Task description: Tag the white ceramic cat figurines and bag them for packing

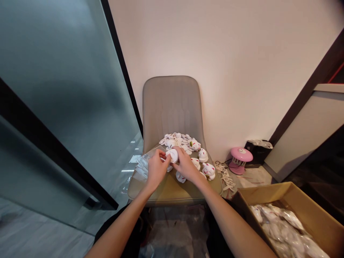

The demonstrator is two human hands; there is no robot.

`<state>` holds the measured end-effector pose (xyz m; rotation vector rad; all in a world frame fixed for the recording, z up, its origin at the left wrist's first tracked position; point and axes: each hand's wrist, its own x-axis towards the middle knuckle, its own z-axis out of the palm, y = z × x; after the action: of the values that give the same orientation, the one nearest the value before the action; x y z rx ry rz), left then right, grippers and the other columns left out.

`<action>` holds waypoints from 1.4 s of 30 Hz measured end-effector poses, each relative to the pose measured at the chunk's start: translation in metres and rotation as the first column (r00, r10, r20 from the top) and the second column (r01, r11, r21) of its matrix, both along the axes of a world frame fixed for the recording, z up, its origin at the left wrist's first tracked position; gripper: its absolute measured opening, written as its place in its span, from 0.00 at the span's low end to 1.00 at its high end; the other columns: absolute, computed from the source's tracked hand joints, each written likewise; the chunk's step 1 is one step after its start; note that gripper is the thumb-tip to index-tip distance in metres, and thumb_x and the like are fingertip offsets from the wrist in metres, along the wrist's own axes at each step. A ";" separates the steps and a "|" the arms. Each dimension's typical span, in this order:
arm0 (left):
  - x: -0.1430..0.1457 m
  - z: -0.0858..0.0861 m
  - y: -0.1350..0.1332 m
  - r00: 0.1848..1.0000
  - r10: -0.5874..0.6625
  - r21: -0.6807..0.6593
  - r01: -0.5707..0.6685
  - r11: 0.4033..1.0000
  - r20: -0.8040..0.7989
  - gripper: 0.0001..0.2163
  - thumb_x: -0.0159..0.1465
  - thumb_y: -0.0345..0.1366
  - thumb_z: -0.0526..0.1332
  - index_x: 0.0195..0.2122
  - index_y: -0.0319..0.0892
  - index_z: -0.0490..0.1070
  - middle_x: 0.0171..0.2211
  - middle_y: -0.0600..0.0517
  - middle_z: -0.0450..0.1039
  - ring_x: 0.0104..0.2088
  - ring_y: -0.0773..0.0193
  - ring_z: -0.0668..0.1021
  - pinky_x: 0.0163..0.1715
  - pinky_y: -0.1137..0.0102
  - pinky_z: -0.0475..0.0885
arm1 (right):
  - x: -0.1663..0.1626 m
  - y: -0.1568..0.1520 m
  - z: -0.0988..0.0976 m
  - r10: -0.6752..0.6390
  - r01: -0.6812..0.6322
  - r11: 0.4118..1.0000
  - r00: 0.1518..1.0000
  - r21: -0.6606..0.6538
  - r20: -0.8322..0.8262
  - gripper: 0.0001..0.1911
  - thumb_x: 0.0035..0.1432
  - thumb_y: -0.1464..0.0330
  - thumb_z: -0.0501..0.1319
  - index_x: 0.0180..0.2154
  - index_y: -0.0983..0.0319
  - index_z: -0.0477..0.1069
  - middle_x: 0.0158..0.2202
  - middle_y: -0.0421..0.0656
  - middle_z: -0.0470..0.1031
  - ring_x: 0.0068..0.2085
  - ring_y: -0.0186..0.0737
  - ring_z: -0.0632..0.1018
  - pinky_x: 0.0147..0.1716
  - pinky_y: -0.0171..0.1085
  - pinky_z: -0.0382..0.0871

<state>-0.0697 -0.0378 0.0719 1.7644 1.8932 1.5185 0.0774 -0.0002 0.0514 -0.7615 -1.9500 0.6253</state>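
Observation:
Between my two hands sits a small white figurine (173,155), its round, ringed underside turned up. My left hand (156,169) pinches it from the left with thumb and fingertips, and my right hand (186,166) curls round its right side. Around my right hand stand and lie several white lucky cat figurines (209,171) with red markings. Just behind my hands a pile of flat, round white pieces (177,137) spreads over the chair seat. Clear plastic bags (141,168) lie left of my left hand. My fingers hide part of the held figurine.
The grey-brown chair (172,102) backs onto a wall, beside a frosted glass panel (80,82). On the right floor are pale strips (228,179), a pink lamp-like device (242,154) and a black box (256,154). A cardboard box (287,191) holds bagged white items.

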 end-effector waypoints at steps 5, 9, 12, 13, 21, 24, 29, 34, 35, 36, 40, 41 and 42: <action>0.003 0.000 -0.002 0.989 -0.112 0.001 0.112 0.994 0.098 0.10 0.61 0.42 0.62 0.38 0.42 0.69 0.34 0.51 0.76 0.32 0.61 0.79 0.30 0.69 0.70 | 0.000 -0.004 0.009 0.046 -0.055 0.997 0.990 -0.061 -0.134 0.30 0.53 0.73 0.60 0.58 0.58 0.61 0.55 0.48 0.68 0.53 0.46 0.71 0.55 0.46 0.65; 0.006 -0.001 -0.001 0.938 -0.258 0.058 0.251 0.966 0.231 0.11 0.63 0.43 0.61 0.41 0.42 0.68 0.39 0.49 0.76 0.38 0.60 0.80 0.35 0.68 0.75 | 0.000 -0.003 0.011 0.118 -0.206 0.940 0.944 -0.271 -0.309 0.25 0.58 0.70 0.55 0.57 0.55 0.61 0.53 0.43 0.70 0.49 0.42 0.74 0.51 0.43 0.70; 0.008 -0.002 0.002 0.876 -0.332 0.084 0.323 0.943 0.350 0.12 0.62 0.43 0.62 0.42 0.42 0.67 0.42 0.48 0.74 0.41 0.60 0.79 0.37 0.68 0.76 | -0.001 0.001 0.009 0.108 -0.282 0.887 0.897 -0.366 -0.428 0.21 0.60 0.69 0.52 0.55 0.54 0.64 0.52 0.41 0.70 0.50 0.42 0.74 0.49 0.41 0.72; 0.009 -0.002 0.003 0.847 -0.355 0.085 0.351 0.932 0.395 0.12 0.62 0.43 0.62 0.43 0.42 0.67 0.43 0.48 0.73 0.41 0.60 0.79 0.36 0.68 0.77 | -0.002 0.002 0.009 0.096 -0.284 0.882 0.890 -0.377 -0.445 0.20 0.60 0.68 0.52 0.54 0.54 0.64 0.53 0.41 0.70 0.51 0.42 0.74 0.49 0.41 0.72; 0.011 -0.002 0.006 0.745 -0.415 0.105 0.427 0.898 0.522 0.09 0.61 0.36 0.60 0.41 0.44 0.63 0.41 0.52 0.72 0.37 0.65 0.78 0.33 0.70 0.77 | 0.000 0.001 0.015 0.047 -0.233 0.892 0.900 -0.387 -0.434 0.23 0.57 0.69 0.52 0.54 0.52 0.68 0.52 0.40 0.73 0.52 0.45 0.73 0.51 0.44 0.72; 0.012 0.000 0.003 0.778 -0.389 0.111 0.387 0.915 0.492 0.09 0.61 0.36 0.61 0.41 0.43 0.64 0.40 0.51 0.71 0.36 0.66 0.78 0.32 0.72 0.76 | 0.001 -0.002 0.018 0.050 -0.230 0.902 0.897 -0.366 -0.439 0.23 0.57 0.69 0.52 0.54 0.53 0.69 0.53 0.40 0.72 0.55 0.45 0.72 0.53 0.45 0.71; 0.017 0.002 0.000 0.811 -0.351 0.139 0.325 0.936 0.467 0.09 0.62 0.37 0.60 0.41 0.43 0.63 0.38 0.52 0.72 0.34 0.66 0.78 0.31 0.73 0.75 | -0.002 -0.006 0.019 0.088 -0.293 0.889 0.863 -0.352 -0.497 0.22 0.59 0.69 0.52 0.55 0.53 0.69 0.57 0.39 0.70 0.58 0.45 0.70 0.56 0.46 0.69; 0.014 -0.002 0.006 0.817 -0.344 0.121 0.326 0.938 0.463 0.08 0.61 0.36 0.59 0.41 0.43 0.63 0.40 0.51 0.72 0.37 0.65 0.78 0.34 0.72 0.74 | -0.007 -0.004 0.015 0.107 -0.429 0.797 0.792 -0.425 -0.601 0.25 0.58 0.66 0.54 0.58 0.50 0.65 0.61 0.39 0.66 0.52 0.45 0.75 0.44 0.44 0.77; 0.013 -0.003 0.007 0.821 -0.334 0.109 0.321 0.941 0.463 0.08 0.61 0.36 0.59 0.41 0.43 0.64 0.40 0.51 0.73 0.37 0.65 0.78 0.34 0.72 0.74 | -0.007 -0.003 0.013 0.105 -0.451 0.775 0.783 -0.442 -0.613 0.26 0.57 0.66 0.54 0.58 0.50 0.65 0.60 0.40 0.67 0.50 0.44 0.76 0.42 0.44 0.78; 0.012 -0.005 0.009 0.823 -0.325 0.097 0.317 0.943 0.465 0.08 0.61 0.36 0.59 0.40 0.43 0.64 0.40 0.51 0.73 0.37 0.65 0.78 0.34 0.72 0.74 | -0.008 -0.002 0.012 0.104 -0.470 0.754 0.775 -0.458 -0.623 0.27 0.56 0.66 0.55 0.58 0.50 0.64 0.60 0.40 0.67 0.49 0.44 0.77 0.41 0.44 0.78; 0.010 -0.006 0.007 0.863 -0.285 0.072 0.282 0.957 0.418 0.09 0.63 0.37 0.59 0.43 0.42 0.65 0.43 0.48 0.73 0.39 0.62 0.79 0.36 0.69 0.75 | -0.008 0.004 0.007 0.082 -0.503 0.704 0.759 -0.501 -0.646 0.32 0.53 0.68 0.54 0.60 0.49 0.62 0.57 0.40 0.71 0.45 0.42 0.79 0.43 0.46 0.78; 0.010 -0.005 0.005 0.895 -0.264 0.087 0.249 0.964 0.359 0.09 0.64 0.38 0.59 0.44 0.43 0.65 0.44 0.47 0.73 0.42 0.60 0.78 0.38 0.67 0.75 | -0.007 0.005 0.007 0.063 -0.490 0.706 0.763 -0.512 -0.643 0.32 0.52 0.68 0.54 0.61 0.49 0.61 0.57 0.40 0.71 0.45 0.42 0.79 0.44 0.46 0.77; 0.010 -0.003 0.003 0.933 -0.233 0.113 0.210 0.971 0.274 0.10 0.64 0.38 0.59 0.46 0.43 0.66 0.46 0.46 0.73 0.45 0.59 0.78 0.41 0.65 0.74 | -0.007 0.006 0.006 0.042 -0.467 0.714 0.772 -0.522 -0.634 0.32 0.52 0.68 0.53 0.61 0.50 0.62 0.57 0.40 0.71 0.45 0.42 0.79 0.45 0.47 0.77</action>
<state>-0.0594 -0.0351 0.0685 1.6202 1.4629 1.6782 0.0703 0.0061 0.0572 -0.5777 -1.2310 1.5972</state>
